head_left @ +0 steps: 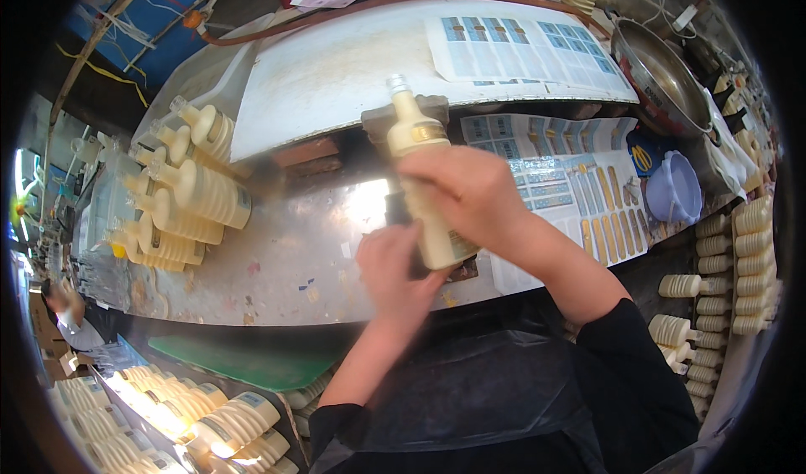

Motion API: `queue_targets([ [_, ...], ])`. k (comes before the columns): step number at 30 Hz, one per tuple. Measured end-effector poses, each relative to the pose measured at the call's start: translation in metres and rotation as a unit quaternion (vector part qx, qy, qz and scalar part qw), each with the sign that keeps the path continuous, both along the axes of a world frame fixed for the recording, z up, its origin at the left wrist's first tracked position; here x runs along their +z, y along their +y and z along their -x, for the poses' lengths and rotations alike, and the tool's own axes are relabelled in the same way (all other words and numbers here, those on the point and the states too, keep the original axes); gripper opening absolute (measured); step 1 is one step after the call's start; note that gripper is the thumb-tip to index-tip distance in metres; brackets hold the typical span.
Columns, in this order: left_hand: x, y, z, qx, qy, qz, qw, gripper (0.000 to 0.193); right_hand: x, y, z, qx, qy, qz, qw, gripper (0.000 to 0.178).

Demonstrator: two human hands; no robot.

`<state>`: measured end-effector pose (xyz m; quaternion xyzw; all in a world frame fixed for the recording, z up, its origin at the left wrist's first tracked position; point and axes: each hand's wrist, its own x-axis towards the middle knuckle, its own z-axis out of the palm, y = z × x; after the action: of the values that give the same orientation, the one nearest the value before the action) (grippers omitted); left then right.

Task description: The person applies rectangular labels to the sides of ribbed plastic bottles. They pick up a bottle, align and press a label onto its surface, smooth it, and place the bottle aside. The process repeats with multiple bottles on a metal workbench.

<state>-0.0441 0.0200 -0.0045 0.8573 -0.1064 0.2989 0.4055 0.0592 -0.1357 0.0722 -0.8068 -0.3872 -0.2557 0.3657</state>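
A cream-coloured bottle (411, 125) with a clear neck, a ribbed body and a gold band at its shoulder leans in front of me, slightly tilted. Behind its upper part is a brown block-like rest (379, 121). My right hand (462, 184) is closed across the bottle's upper body, its fingers just below the gold band and hiding part of the side. Beside the lower end is my left hand (390, 264), blurred, with thumb and fingers apart. The thumb reaches toward the base; whether it touches is unclear. A printed label sheet (546, 167) lies right of the bottle.
Several similar bottles (201, 193) are stacked at the table's left. More bottles fill a crate (235, 424) at lower left and rows (751, 264) at right. A purple bucket (673, 188), a metal pan (663, 75) and a white board (336, 71) surround the metal tabletop (277, 256).
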Motion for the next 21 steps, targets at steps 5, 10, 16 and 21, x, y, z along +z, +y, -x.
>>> queue_targets([
  [5,0.001,-0.002,-0.004,0.000,-0.028,0.019,0.999,0.067,-0.004,-0.034,-0.011,-0.084,0.441,-0.343,0.825,0.017],
  [10,0.026,0.000,-0.007,-0.025,-0.035,-0.051,0.998,0.062,-0.025,-0.044,-0.008,-0.019,0.616,-0.252,0.746,0.040],
  [16,0.042,-0.009,-0.020,-0.099,-0.095,-0.179,0.974,0.058,-0.042,-0.045,-0.004,0.016,0.710,-0.268,0.651,0.038],
  [21,0.022,-0.011,-0.017,-0.027,-0.089,-0.160,0.983,0.062,-0.056,-0.068,-0.005,-0.108,0.627,-0.228,0.737,0.047],
])
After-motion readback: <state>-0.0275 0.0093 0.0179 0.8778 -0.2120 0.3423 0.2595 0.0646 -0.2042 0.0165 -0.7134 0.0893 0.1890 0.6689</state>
